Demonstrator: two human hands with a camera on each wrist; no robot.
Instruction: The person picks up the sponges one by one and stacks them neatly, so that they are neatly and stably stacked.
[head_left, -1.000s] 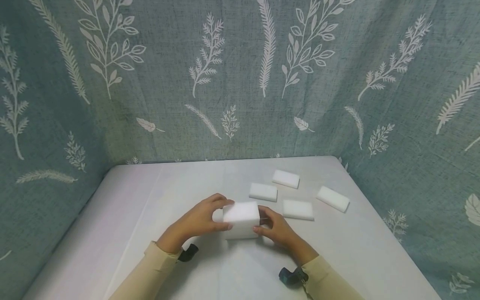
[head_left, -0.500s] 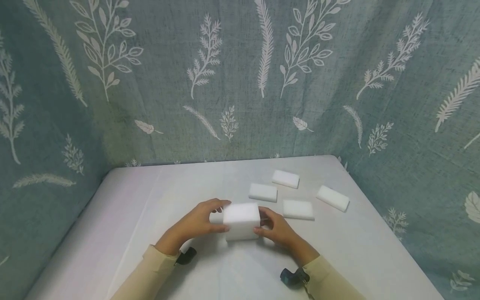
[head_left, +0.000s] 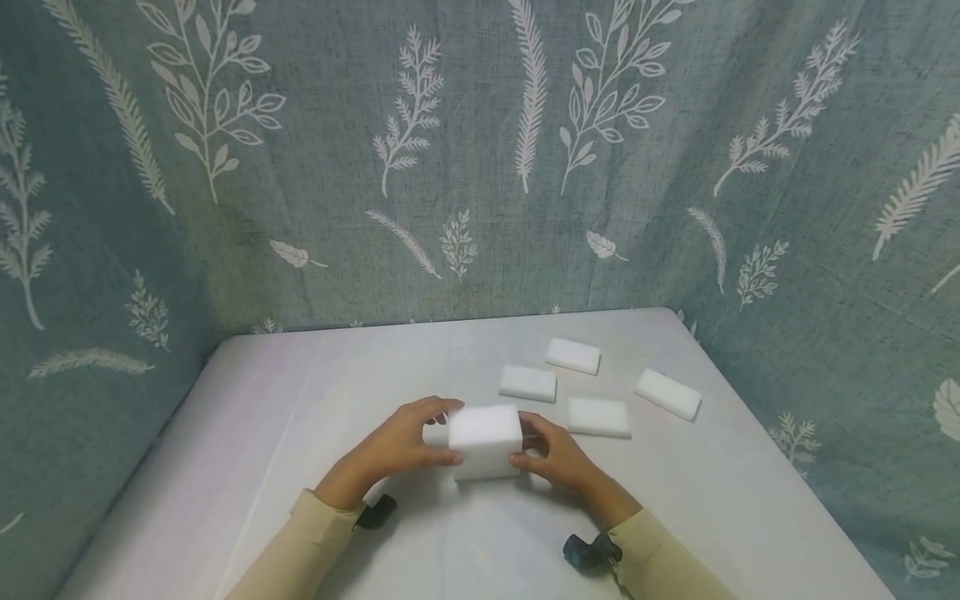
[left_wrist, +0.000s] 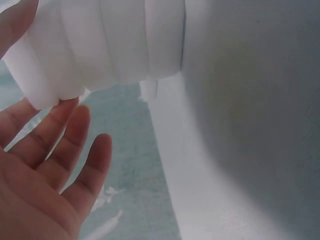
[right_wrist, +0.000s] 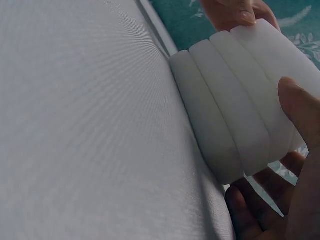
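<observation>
A stack of several white sponge blocks [head_left: 486, 442] stands upright on the white table, layers lying flat one on another. My left hand [head_left: 401, 437] holds its left side, thumb at the near edge and fingertips at the far top corner. From the right, my right hand [head_left: 558, 454] grips it with the thumb on the near face and the other fingers behind. In the left wrist view the layered stack [left_wrist: 120, 45] shows thumb and fingertips at its top layers; ring and little fingers stay off it. The right wrist view shows the layers of the stack [right_wrist: 235, 110] slightly uneven.
Several loose white sponge blocks lie flat to the right and behind the stack: one near the right hand [head_left: 598, 417], one behind it [head_left: 528, 383], one farther back [head_left: 573, 356] and one at far right [head_left: 668, 394]. A green leaf-patterned curtain [head_left: 480, 167] encloses the table [head_left: 352, 367].
The left fingers have shifted slightly down and left at the stack's top corner. Stack and right hand hardly differ; the head view has shifted a little.
</observation>
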